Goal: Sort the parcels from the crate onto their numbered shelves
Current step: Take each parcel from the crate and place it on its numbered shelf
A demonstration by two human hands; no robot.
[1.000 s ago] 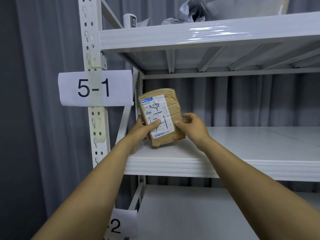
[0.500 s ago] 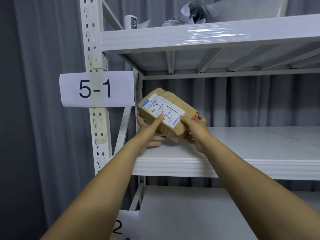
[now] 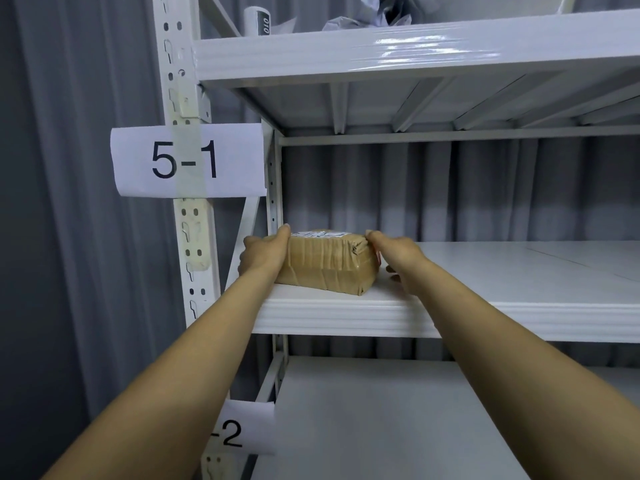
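Lying flat on the white shelf (image 3: 450, 313), left end, by the post (image 3: 195, 237) w/ the "5-1" label (image 3: 187, 161): brown taped parcel (image 3: 329, 263), white sticker (image 3: 318, 233) on top. L hand (image 3: 263, 254) grips its left end, thumb over the top edge. R hand (image 3: 398, 254) holds the right end, fingers hooked on the top corner.

Brown taped parcel (image 3: 327, 263); white shelf (image 3: 485, 313); grey curtain (image 3: 69, 237).

Taped brown parcel (image 3: 327, 263) flat on shelf (image 3: 485, 271)
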